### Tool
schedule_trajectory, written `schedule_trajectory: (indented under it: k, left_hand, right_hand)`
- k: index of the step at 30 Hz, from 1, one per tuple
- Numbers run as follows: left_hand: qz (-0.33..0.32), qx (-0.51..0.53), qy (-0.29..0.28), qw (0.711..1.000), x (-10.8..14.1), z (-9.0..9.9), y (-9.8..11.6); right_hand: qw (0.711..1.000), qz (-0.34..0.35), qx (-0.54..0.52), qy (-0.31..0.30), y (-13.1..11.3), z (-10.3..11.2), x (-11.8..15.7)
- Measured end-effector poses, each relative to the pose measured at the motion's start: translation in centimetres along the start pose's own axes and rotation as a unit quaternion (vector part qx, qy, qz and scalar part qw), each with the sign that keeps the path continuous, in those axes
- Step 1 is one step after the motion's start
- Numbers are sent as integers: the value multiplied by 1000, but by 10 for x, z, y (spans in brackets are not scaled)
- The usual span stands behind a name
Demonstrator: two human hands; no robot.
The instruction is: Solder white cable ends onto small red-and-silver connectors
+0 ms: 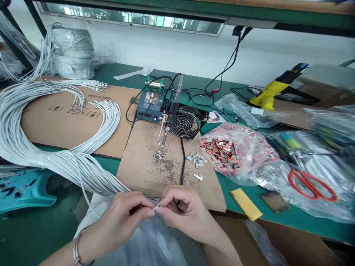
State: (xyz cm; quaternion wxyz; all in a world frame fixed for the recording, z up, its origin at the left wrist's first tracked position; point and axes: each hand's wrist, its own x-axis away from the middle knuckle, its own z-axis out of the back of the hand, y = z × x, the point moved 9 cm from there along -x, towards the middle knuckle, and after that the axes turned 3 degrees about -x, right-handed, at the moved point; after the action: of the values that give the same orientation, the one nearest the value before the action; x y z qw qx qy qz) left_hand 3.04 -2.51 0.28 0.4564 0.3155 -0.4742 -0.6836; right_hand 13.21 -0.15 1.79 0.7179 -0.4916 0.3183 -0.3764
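Note:
My left hand [133,211] and my right hand [177,207] meet at the front edge of the cardboard sheet [144,162]. Both are closed in a pinch on a small pale piece [156,207], its dark end by my right fingertips. What exactly it is cannot be made out. A thick bundle of white cables [91,175] runs toward my left hand from a large coil. Beyond my hands, a soldering iron [174,107] in a stand points down at a heap of solder bits [159,155]. Small metal connector pieces [197,159] lie to the right.
A blue soldering station [150,107] and a black fan [185,123] stand behind. At the right are a bag of red and metal parts [235,151], red-handled scissors [312,184], a yellow sponge [246,204] and a yellow tool [267,94]. A turquoise stool [27,190] is at the left.

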Motion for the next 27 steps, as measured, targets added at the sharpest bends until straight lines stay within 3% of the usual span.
schedule_trajectory:
  k: [3, 7, 10, 13, 15, 17, 19, 21, 27]
  left_hand:
    - [11, -12, 0, 1000, -1, -2, -5]
    - [92, 122, 1, 988, 0, -9, -23]
    - [121, 203, 15, 972, 0, -12, -29]
    - [133, 252, 22, 958, -2, -13, -30]
    - [129, 272, 29, 953, -3, -10, -29]
    - [123, 283, 28, 951, -3, -8, -27]
    - [121, 291, 6, 949, -2, -9, -26]
    - [120, 294, -19, 948, -1, -12, -24]
    - [98, 275, -27, 956, 0, -13, -22]
  right_hand:
    - [999, 7, -39, 12, 2, 0, -1]
    - [994, 52, -58, 75, 0, 2, 1]
    - [979, 152, 59, 124, -22, 1, 8]
    - [919, 266, 248, 154, -53, -9, 21]
    - [898, 285, 302, 144, -62, -12, 25]
    - [928, 247, 254, 117, -58, -7, 22]
    - [970, 170, 151, 86, -43, 0, 15]
    - [992, 98, 61, 51, -26, 0, 9]
    - [994, 64, -62, 65, -12, -1, 0]
